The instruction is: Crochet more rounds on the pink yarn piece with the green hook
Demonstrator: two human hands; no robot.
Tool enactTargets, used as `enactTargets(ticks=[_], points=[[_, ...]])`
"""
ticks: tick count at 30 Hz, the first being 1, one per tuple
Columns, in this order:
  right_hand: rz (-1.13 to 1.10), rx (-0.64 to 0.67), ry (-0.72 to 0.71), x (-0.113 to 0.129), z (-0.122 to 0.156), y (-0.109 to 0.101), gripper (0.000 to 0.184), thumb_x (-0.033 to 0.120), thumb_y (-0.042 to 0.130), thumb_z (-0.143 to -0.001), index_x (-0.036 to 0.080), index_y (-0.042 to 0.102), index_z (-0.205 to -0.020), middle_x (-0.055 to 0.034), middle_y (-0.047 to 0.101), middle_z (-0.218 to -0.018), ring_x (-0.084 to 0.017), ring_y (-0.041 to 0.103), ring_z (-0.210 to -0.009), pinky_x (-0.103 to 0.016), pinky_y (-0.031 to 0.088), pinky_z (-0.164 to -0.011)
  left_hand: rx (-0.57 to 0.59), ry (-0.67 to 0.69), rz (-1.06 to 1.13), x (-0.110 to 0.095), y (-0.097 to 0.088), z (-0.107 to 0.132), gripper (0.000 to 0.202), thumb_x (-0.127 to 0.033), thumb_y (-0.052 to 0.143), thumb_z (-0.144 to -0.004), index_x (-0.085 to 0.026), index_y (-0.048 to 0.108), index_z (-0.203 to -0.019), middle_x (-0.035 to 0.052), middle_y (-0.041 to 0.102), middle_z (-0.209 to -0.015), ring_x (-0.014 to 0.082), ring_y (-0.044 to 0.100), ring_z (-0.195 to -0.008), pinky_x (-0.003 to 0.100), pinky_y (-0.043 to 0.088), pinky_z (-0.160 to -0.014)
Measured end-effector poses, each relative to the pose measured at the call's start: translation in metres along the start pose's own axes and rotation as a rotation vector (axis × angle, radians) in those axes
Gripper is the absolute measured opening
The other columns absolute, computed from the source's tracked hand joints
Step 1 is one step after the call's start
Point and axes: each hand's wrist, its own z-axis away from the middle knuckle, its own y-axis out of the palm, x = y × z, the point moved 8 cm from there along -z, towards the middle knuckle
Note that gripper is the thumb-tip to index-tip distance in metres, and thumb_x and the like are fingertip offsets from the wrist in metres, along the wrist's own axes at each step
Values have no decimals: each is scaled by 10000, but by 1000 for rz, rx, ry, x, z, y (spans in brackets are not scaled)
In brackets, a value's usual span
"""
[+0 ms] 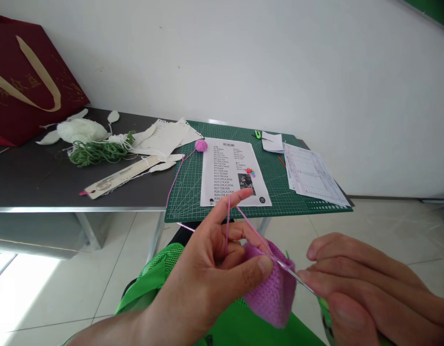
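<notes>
My left hand point(222, 264) pinches the upper edge of a pink-purple crochet piece point(270, 298) between thumb and middle finger. Its index finger is stretched out, with pink yarn point(228, 226) looped over it and running down to the piece. My right hand point(369, 288) grips a crochet hook point(304, 282) with a thin metal shaft and a yellow-green handle mostly hidden by the fingers. The hook's tip sits at the edge of the piece, close to my left thumb. A small ball of pink yarn point(201, 145) lies on the table, its strand trailing off the front edge.
A printed pattern sheet point(225, 163) lies on a green cutting mat point(186, 192), with colourful stitch markers point(250, 171) on it. Further right are chart papers point(312, 173). Green yarn point(99, 151), white yarn point(81, 129) and a ruler-like strip point(123, 177) lie left, near a red bag point(30, 77).
</notes>
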Motion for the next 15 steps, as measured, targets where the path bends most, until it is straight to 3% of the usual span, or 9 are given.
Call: enactTargets(ticks=[6,11,15], points=[[-43,70,87,-9,14,5,355,251,449,-1064,215,615,-752,31,674,-638,-98,674,-701,-225,544,-726,23,1,4,0,3,-2,753,-149,811,-851,-383,472,-1481,-80,548,-704,52,242,-529,234,227,-543],[-107,-7,158,-14,28,2,331,266,434,-1064,193,636,-812,10,632,-642,-140,651,-725,-308,545,-749,112,-32,23,-2,11,-1,683,-132,781,-884,-343,478,-1459,-54,639,-810,28,260,-511,199,215,-499],[-87,-44,123,-8,29,7,343,249,419,-1064,179,643,-814,-6,625,-657,-156,619,-737,-341,517,-725,130,-52,36,-4,10,-2,641,-128,781,-886,-321,498,-1428,-51,652,-835,18,254,-505,176,221,-485]])
